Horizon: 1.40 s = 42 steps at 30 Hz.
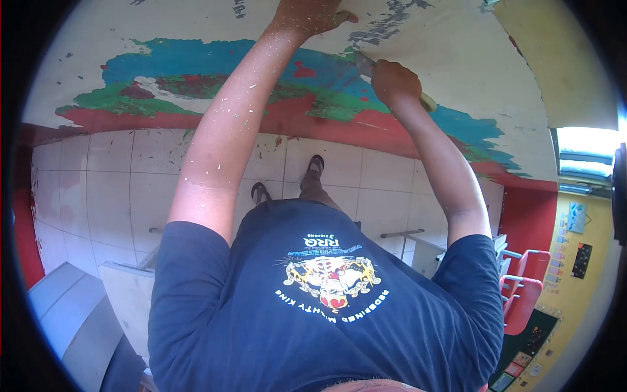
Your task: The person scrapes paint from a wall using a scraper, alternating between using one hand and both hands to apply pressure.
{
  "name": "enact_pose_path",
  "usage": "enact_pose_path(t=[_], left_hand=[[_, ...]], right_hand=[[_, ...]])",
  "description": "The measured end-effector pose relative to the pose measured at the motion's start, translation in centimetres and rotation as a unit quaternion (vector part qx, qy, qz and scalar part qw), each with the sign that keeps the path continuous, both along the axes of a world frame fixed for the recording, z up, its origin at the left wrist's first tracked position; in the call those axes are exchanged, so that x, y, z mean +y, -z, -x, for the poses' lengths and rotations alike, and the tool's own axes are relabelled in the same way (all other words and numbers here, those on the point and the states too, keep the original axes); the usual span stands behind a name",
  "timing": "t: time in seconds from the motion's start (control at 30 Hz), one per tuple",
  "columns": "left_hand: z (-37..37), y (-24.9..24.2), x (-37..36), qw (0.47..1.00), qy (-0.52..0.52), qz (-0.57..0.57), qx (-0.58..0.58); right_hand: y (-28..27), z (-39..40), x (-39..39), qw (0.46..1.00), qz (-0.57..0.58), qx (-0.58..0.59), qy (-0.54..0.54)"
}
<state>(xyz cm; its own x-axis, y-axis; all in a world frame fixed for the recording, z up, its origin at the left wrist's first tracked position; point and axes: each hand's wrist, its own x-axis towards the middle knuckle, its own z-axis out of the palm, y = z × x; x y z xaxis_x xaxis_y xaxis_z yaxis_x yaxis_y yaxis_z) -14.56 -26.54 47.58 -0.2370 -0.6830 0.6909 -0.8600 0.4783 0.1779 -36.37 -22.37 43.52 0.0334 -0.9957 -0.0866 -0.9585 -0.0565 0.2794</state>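
Note:
My right hand (395, 83) is closed around a scraper (365, 64). Its metal blade meets the painted wall (196, 62) near the upper border of a blue and green patch. Part of the scraper's yellowish handle (428, 102) sticks out behind the fist. Higher up, my left hand (312, 16) rests against the white part of the wall with its thumb stretched out. The top of the picture cuts off some of its fingers. Pale paint flakes dot my left forearm.
White floor tiles (108, 153) below the wall carry scattered flakes. Red plastic chairs (524, 294) stand at the right, near a yellow wall (575, 225) with pictures. A white tabletop (127, 300) and grey steps or panels (72, 313) are at the left.

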Motion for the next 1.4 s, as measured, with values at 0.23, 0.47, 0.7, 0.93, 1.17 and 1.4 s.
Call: enact_pose_path(t=[0.23, 0.47, 0.7, 0.93, 1.17, 1.4], left_hand=[[0.7, -0.6, 0.3, 0.999, -0.027, -0.038, -0.024], [0.6, 2.2, 1.9, 0.988, -0.064, 0.143, -0.013], [1.1, 6.7, 1.3, 0.996, -0.066, 0.053, 0.009], [2.1, 9.0, 0.1, 0.995, -0.075, 0.006, -0.06], [1.8, 10.7, -0.9, 0.983, -0.054, -0.089, -0.152], [1.6, 12.6, -2.5, 0.992, -0.042, -0.022, -0.118]], right_hand=[[2.2, 1.6, 0.3, 0.994, -0.044, -0.098, -0.002], [12.5, 2.3, 3.9, 0.941, -0.082, -0.324, -0.057], [14.2, 0.6, 9.3, 0.67, -0.164, -0.715, 0.115], [14.8, -1.3, 7.5, 0.513, -0.154, -0.833, 0.14], [16.9, -6.0, 2.2, 0.541, 0.135, -0.828, 0.06], [15.9, -8.4, -0.1, 0.511, 0.15, -0.838, 0.118]])
